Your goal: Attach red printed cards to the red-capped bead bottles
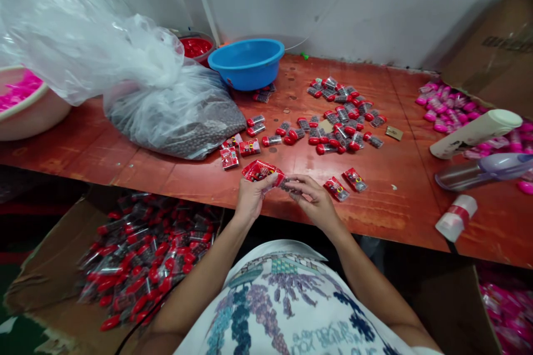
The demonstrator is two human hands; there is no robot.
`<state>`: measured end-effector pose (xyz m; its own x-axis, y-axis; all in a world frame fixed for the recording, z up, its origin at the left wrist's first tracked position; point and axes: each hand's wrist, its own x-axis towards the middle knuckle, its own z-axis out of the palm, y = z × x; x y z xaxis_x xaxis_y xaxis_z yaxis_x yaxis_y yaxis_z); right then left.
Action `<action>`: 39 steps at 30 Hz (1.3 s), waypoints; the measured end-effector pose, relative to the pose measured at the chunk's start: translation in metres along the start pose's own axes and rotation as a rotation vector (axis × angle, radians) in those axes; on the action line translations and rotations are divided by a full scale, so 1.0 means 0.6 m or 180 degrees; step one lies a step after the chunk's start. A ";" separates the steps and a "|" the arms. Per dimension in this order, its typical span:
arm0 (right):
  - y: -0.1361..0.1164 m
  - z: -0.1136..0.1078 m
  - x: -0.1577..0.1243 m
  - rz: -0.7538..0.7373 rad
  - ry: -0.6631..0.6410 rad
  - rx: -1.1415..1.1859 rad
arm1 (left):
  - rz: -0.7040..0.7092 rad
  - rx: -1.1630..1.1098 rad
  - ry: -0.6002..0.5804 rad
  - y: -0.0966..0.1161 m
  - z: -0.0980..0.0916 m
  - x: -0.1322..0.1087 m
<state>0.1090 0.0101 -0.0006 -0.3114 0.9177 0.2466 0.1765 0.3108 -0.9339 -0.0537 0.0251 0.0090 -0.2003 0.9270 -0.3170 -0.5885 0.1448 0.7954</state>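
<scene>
My left hand [251, 195] grips a small fan of red printed packets [261, 170] above the table's front edge, thumb on top. My right hand [314, 199] is at their right end, its fingers bent around a part where dark round beads [286, 183] show. Whether those beads are inside a packet or loose in the fingers is hard to tell. Right of my right hand lie two red packets with grey lower parts, one a packet [336, 189] and the other a packet [355, 179]. More red packets [229, 158] lie left of my hands.
Several red-capped clear tubes [341, 122] lie scattered behind my hands. A clear bag of dark beads [179, 116] and a blue basin [246, 66] stand at back left. Bottles [474, 134], a white roll [457, 217] and pink tubes [449, 104] are right. Below left, a carton [45, 283] holds red-capped tubes.
</scene>
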 end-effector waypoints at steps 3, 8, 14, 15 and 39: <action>-0.008 -0.001 -0.002 0.0004 0.0021 0.0062 | 0.0373 0.0013 0.0015 -0.004 0.005 -0.006; -0.014 -0.004 -0.007 0.0158 0.0123 0.0158 | 0.0433 0.0141 -0.0046 -0.002 0.008 -0.016; -0.007 -0.005 -0.014 -0.0286 0.0125 -0.0539 | 0.0134 0.0362 -0.0276 0.005 0.004 -0.016; -0.005 -0.004 -0.016 -0.0286 0.0162 -0.0510 | 0.0127 0.0403 -0.0303 0.005 0.003 -0.015; 0.039 0.022 -0.018 0.0874 0.0454 0.0908 | -0.0707 0.0297 -0.0371 -0.018 0.005 -0.015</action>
<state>0.1043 0.0043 -0.0282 -0.1529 0.9882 -0.0068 -0.0371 -0.0126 -0.9992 -0.0432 0.0164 0.0052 0.0203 0.9017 -0.4318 -0.5321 0.3754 0.7589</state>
